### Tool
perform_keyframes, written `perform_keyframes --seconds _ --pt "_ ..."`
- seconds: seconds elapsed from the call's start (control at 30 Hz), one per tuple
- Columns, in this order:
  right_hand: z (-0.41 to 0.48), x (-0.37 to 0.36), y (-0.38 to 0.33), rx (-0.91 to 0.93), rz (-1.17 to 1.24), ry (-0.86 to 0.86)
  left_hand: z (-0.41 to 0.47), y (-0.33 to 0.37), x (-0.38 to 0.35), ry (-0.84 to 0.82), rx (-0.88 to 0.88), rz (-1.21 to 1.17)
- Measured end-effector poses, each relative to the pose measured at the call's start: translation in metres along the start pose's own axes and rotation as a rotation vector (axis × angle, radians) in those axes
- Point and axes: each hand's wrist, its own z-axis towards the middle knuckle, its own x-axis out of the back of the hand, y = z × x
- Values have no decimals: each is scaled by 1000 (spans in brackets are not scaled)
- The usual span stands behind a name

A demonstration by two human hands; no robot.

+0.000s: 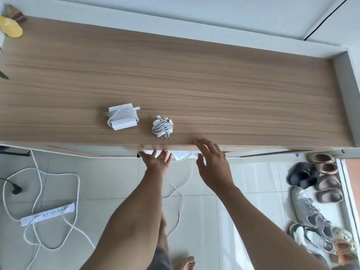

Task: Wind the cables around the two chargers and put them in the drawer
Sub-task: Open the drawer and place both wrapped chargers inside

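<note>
Two white chargers lie on the wooden cabinet top (194, 78), each with its cable wound round it: a large square charger (121, 118) to the left and a small round charger (162, 128) with plug pins to its right. Just below the top's front edge, the drawer (182, 154) stands slightly open, showing white papers and a cable inside. My left hand (156, 161) reaches to the drawer front with fingers spread, holding nothing. My right hand (212, 164) hovers at the cabinet's front edge, fingers relaxed and empty, a little right of the small charger.
A white power strip (47, 213) with looping cords lies on the tiled floor at the left. Another thin white cable (181, 197) hangs from the drawer to the floor. Several shoes (319, 193) line the right side. A yellow object (10, 27) sits at the top's far left corner.
</note>
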Motion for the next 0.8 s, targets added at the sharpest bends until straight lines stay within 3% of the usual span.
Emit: perform_keyframes --seconds 0.3,0.43,0.67,0.73,0.8 --pt "-12 -6 -3 6 24 -42 12 8 5 3 -44 22" --pt "-27 -11 3 -94 -14 -16 6 5 14 25 -52 53" --pt "-42 -9 20 -42 -87 -52 -16 -1 31 141 -129 261" --pt "-38 -7 24 -66 -93 -31 -28 0 32 224 -279 390" --pt "-37 -4 29 -87 -86 -18 -43 0 37 347 -638 663"
